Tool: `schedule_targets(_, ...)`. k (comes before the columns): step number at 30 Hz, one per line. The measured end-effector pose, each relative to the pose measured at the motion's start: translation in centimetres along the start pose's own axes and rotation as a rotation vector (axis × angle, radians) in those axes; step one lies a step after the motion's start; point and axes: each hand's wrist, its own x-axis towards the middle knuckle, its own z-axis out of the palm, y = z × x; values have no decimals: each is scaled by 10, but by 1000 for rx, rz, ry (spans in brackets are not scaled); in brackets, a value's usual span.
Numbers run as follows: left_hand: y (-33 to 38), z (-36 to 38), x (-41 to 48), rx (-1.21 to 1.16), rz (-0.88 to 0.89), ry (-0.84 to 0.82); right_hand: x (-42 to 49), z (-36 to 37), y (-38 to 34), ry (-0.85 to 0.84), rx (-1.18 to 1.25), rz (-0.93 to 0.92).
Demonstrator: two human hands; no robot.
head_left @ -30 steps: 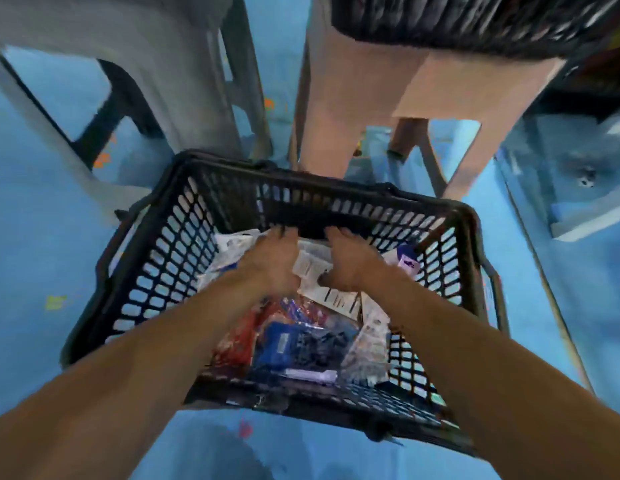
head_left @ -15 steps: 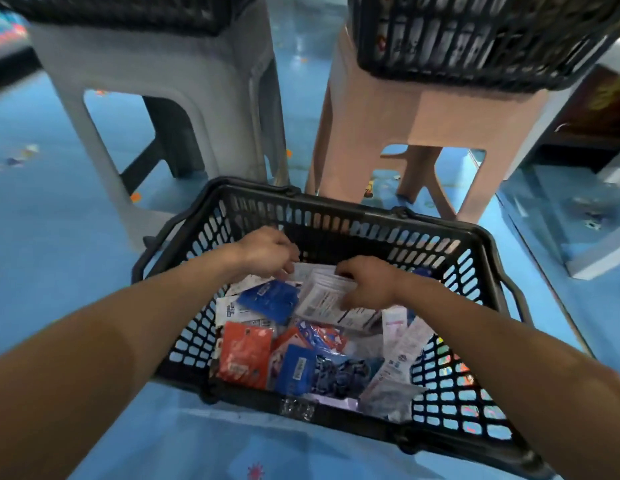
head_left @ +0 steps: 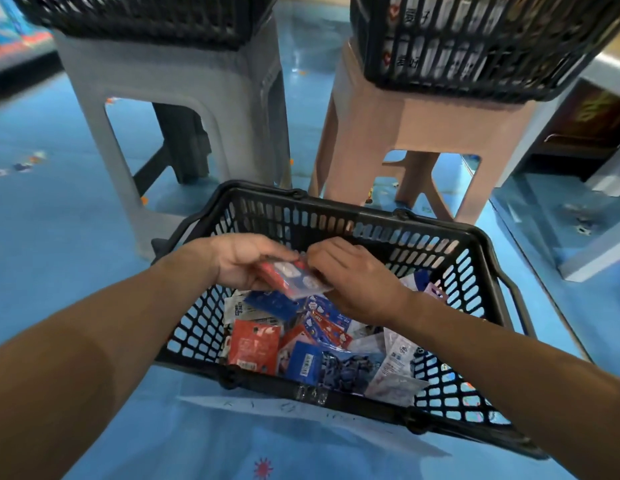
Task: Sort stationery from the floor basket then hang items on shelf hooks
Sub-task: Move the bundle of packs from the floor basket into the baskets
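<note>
Held packet: small red packet (head_left: 294, 277) with a clear front, up above the far half of the floor basket (head_left: 371, 216), clear of the pile below it.
Left hand: left hand (head_left: 246, 261) grasps the packet's left side, fingers curled under it and thumb over the top.
Right hand: right hand (head_left: 357, 282) pinches the packet's right edge. Its fingertips are hidden behind the packet, so I take the pinch from the curl of the knuckles.
Basket contents: a loose pile of packets. I can pick out a red card pack (head_left: 253, 344) at the near left, a blue pack (head_left: 303, 362) beside it, and white sachets (head_left: 395, 355) to the right. They overlap, so I can't count them.
Basket position: on the blue floor (head_left: 59, 237), just in front of two stools.
Surroundings: grey stool (head_left: 184, 84) and pink stool (head_left: 423, 119) side by side, each carrying a black crate, left crate (head_left: 146, 19) and right crate (head_left: 475, 46). The right crate shows printed packs through its mesh.
Step in hand: sorting, as I read it, with one item picked out and held in both hands for a look.
Progress: early, I judge. The basket looks well filled, and no shelf hooks are in view.
Next move calls for: deciding this packet's kind, then freeing one hand to keep it while the other hand reaches into the pile for a match.
Watch for: slick packets sliding over one another when I dig.
</note>
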Motion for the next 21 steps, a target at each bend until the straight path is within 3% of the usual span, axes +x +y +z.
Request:
schedule_targets(3, -5, -7, 5, 55, 58, -80, -3, 0, 0, -79, -111, 68)
schedule_targets(7, -4, -10, 4, 50, 122, -23, -2, -1, 1, -17, -244, 597)
schedule_targets(9, -5, -11, 6, 16, 158, 9, 5, -4, 4, -13, 65, 1049)
schedule_targets(11, -6, -13, 7, 17, 186, 49, 13, -4, 5, 17, 732, 1443)
schedule_targets(12, -6, -12, 7, 28, 190, 55, 15, -2, 4, 26, 1041, 1524)
schedule_targets(14, -5, -4, 3, 32, 188, 24, 19, 5, -4, 9, 1329, 1447)
schedule_targets(17, -5, 8, 1, 13, 195, -64, 20, 11, -13, 121, 1393, 1326)
schedule_targets(21, -3, 6, 4, -84, 196, 10, 12, 4, -3, 158, 1477, 1222)
